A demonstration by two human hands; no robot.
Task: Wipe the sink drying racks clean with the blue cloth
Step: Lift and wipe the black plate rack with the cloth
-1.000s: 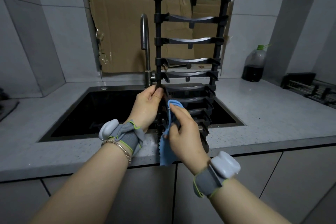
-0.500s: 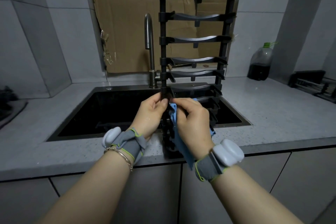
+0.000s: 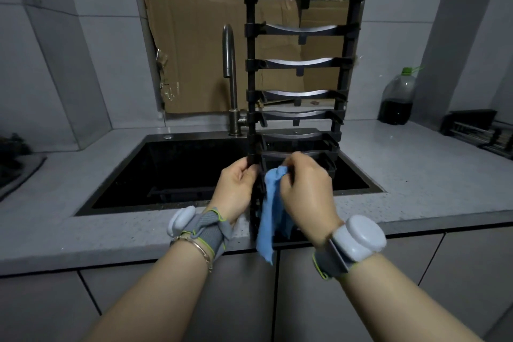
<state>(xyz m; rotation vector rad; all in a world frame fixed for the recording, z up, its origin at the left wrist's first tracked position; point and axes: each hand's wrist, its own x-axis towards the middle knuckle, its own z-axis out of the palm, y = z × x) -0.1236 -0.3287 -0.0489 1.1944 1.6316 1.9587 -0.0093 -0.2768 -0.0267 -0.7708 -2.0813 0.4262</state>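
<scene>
A tall black drying rack (image 3: 298,64) with several curved rungs stands upright on the counter's front edge, over the black sink (image 3: 177,172). My left hand (image 3: 238,186) grips the rack's left upright near its lower end. My right hand (image 3: 305,189) holds the blue cloth (image 3: 270,211) bunched against a lower rung just right of that upright. The cloth's loose end hangs down past the counter edge. My hands and the cloth hide the rack's lowest rungs.
A curved metal faucet (image 3: 230,78) rises behind the sink, just left of the rack. Cardboard (image 3: 200,55) covers the window behind. A plastic bottle of dark liquid (image 3: 397,97) stands at the back right, and a second dark rack (image 3: 477,130) lies on the right counter.
My right hand has worked the cloth up and down on the rack's lower rungs beside the left upright. My left hand has kept its grip on that upright.
</scene>
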